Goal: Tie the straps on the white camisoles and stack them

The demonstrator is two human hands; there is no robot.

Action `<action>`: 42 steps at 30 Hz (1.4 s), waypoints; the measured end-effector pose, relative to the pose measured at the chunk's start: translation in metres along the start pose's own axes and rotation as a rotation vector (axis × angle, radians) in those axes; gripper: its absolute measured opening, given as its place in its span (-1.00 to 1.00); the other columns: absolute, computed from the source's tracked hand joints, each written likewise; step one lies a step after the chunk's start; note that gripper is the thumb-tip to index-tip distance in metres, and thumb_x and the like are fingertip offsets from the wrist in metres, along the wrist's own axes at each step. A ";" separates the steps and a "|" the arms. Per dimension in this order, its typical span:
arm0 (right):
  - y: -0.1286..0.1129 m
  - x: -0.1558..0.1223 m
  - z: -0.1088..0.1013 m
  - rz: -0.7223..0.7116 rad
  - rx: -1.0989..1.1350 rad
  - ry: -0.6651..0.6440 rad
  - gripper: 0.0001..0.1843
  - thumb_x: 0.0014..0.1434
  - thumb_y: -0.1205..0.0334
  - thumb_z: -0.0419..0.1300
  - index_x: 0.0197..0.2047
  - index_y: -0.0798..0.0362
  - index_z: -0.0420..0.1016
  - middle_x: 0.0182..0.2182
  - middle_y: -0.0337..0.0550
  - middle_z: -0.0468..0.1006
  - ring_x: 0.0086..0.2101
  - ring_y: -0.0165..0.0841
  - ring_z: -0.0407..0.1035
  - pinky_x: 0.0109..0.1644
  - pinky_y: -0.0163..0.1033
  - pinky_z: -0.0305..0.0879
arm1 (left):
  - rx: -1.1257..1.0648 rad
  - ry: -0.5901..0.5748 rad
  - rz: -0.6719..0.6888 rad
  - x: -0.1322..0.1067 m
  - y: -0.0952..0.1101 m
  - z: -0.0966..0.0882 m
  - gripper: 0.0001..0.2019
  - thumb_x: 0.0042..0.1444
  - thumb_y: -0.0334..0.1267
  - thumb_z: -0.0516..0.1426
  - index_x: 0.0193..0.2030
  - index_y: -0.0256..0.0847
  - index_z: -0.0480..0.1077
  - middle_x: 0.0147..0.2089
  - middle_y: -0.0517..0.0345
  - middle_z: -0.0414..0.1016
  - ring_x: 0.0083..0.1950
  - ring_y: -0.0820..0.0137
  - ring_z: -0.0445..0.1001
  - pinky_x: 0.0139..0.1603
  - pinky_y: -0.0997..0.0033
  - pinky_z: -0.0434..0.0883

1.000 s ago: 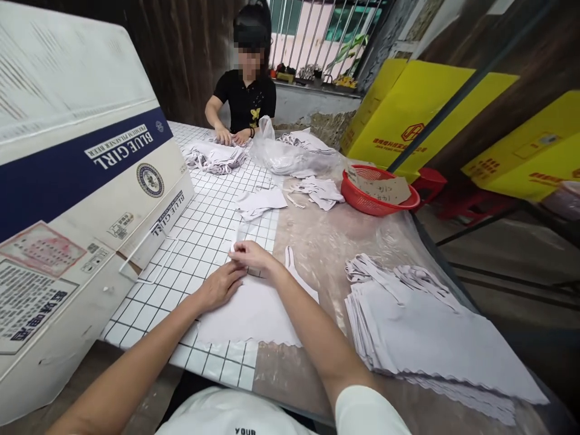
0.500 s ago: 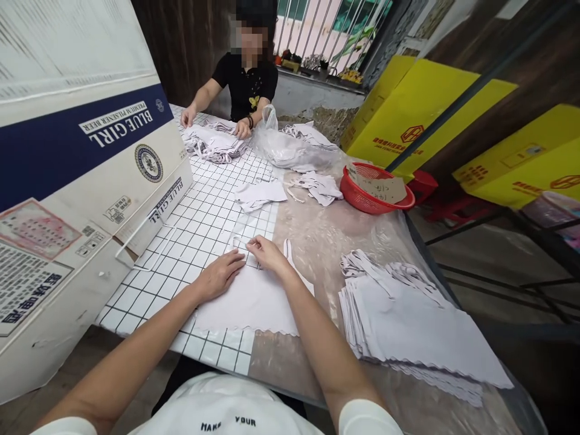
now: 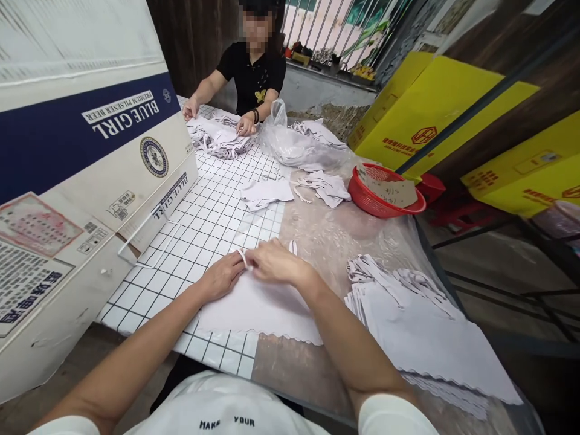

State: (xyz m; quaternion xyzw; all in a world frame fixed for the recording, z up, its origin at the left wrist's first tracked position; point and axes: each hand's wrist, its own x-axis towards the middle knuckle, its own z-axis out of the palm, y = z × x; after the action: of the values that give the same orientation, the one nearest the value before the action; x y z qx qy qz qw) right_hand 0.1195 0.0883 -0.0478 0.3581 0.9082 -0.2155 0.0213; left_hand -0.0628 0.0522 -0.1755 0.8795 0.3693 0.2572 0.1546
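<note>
R hand [image 3: 277, 263]: fingers curled in, narrow gap at most, tips pinching a thin white strap [image 3: 243, 258]; exact thumb contact partly hidden. L hand [image 3: 222, 278]: fingers together, nearly straight, laid flat on garment [image 3: 265, 314], not gripping; fingertips just beside strap.

Garment lies flat on table [image 3: 194, 241] under both hands, wavy hem twd wearer, partly on grid cover, partly on clear plastic. 2nd strap [image 3: 293, 247] shows past R hand.

Stack [image 3: 426, 332] of similar pcs near R forearm, straps bunched at far end. Carton [image 3: 90, 181] at L edge. Beyond hands: small pcs [image 3: 267, 193], then red basket [image 3: 385, 208] w/ cardboard in it. Far side: co-worker [image 3: 254, 78], both hands at a pile [image 3: 222, 138], clear bag [image 3: 290, 148] beside it.
</note>
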 end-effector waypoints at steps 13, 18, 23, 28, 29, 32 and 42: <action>0.036 0.027 0.059 0.486 0.864 0.091 -0.58 0.01 -0.05 0.28 -0.61 0.04 0.24 -0.63 -0.36 0.27 -0.48 -0.43 0.21 -0.36 -0.32 0.05 | -0.020 -0.025 0.000 0.006 0.011 -0.015 -0.65 0.22 -0.54 -0.07 -0.05 -0.23 0.47 0.06 -0.08 0.43 0.12 0.22 0.35 0.15 0.09 0.41; 0.032 0.015 0.066 0.444 0.956 0.078 -0.67 0.01 0.01 0.25 -0.57 0.07 0.33 -0.65 -0.40 0.20 -0.54 -0.48 0.08 -0.41 -0.32 -0.04 | -0.056 -0.031 0.000 0.005 0.007 -0.014 -0.57 0.28 -0.51 -0.09 0.06 -0.08 0.49 0.27 0.00 0.30 0.33 0.22 0.23 0.26 0.06 0.34; 0.033 -0.037 0.050 0.193 1.011 -0.137 -0.60 0.06 -0.10 0.28 -0.39 0.12 0.54 -0.50 -0.24 0.47 -0.43 -0.42 0.26 -0.30 -0.29 0.13 | -0.073 0.002 -0.049 0.000 -0.002 -0.005 -0.59 0.30 -0.46 -0.06 0.10 -0.05 0.50 0.45 0.04 0.11 0.39 0.16 0.20 0.30 0.00 0.32; 0.033 -0.054 0.045 0.145 1.058 -0.172 -0.55 0.06 -0.18 0.29 -0.39 0.10 0.52 -0.42 -0.18 0.51 -0.37 -0.39 0.30 -0.25 -0.27 0.18 | -0.095 0.013 -0.087 -0.001 -0.004 -0.002 -0.63 0.28 -0.44 -0.01 0.08 -0.08 0.52 0.49 0.05 0.04 0.41 0.15 0.19 0.31 0.02 0.32; 0.033 -0.049 0.047 0.201 1.050 -0.069 -0.54 0.06 -0.19 0.29 -0.40 0.10 0.49 -0.45 -0.22 0.47 -0.39 -0.40 0.28 -0.28 -0.28 0.16 | -0.094 0.015 -0.088 -0.001 -0.003 -0.002 -0.62 0.28 -0.45 -0.01 0.09 -0.07 0.52 0.49 0.07 0.03 0.41 0.15 0.18 0.32 0.02 0.31; 0.034 -0.020 0.058 0.380 1.000 0.190 -0.52 0.03 -0.22 0.28 -0.40 0.09 0.44 -0.53 -0.32 0.34 -0.47 -0.45 0.17 -0.36 -0.31 0.06 | -0.090 0.009 -0.072 0.000 -0.001 -0.005 -0.58 0.26 -0.49 -0.02 0.09 -0.06 0.51 0.49 0.08 0.03 0.44 0.15 0.13 0.33 0.01 0.30; 0.023 0.012 0.067 0.288 1.205 0.106 -0.53 -0.04 -0.17 0.34 -0.42 0.12 0.46 -0.59 -0.35 0.29 -0.53 -0.49 0.15 -0.44 -0.33 0.06 | -0.120 0.011 -0.010 0.004 0.002 -0.010 -0.61 0.26 -0.53 -0.05 -0.15 -0.13 0.59 0.41 0.04 0.18 0.44 0.15 0.12 0.34 0.04 0.28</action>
State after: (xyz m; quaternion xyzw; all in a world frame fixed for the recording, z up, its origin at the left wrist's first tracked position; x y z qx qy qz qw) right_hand 0.1175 0.0837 -0.1196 0.4363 0.5692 -0.6673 -0.2009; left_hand -0.0655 0.0544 -0.1648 0.8654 0.3585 0.2828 0.2064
